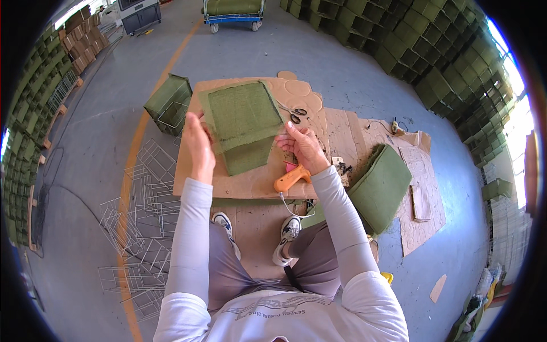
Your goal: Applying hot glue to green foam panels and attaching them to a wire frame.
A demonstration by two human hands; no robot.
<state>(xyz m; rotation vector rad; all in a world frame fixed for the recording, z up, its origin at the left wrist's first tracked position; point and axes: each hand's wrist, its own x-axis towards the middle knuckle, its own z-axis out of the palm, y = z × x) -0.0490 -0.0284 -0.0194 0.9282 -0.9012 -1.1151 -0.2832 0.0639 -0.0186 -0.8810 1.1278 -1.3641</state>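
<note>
A green fabric box (248, 154) sits tilted on the cardboard-covered work surface (191, 183), between my two hands. My left hand (199, 145) is at its left side, fingers stretched and palm turned toward it. At the right edge of the box is my right hand (303, 147), its thumb raised apart from loosely bent fingers; whether the fingertips touch the fabric is hard to see. Just below that hand lies an orange glue gun (292, 178) with a white cord. Black-handled scissors (295, 114) rest beyond the box's right edge.
Another green box (170, 102) with a wire frame stands at the left. Wire frames (142, 228) are heaped on the floor. Folded green fabric (380, 188) lies at the right. Stacked green boxes (421, 45) line the far right, and a blue cart (233, 17) stands ahead.
</note>
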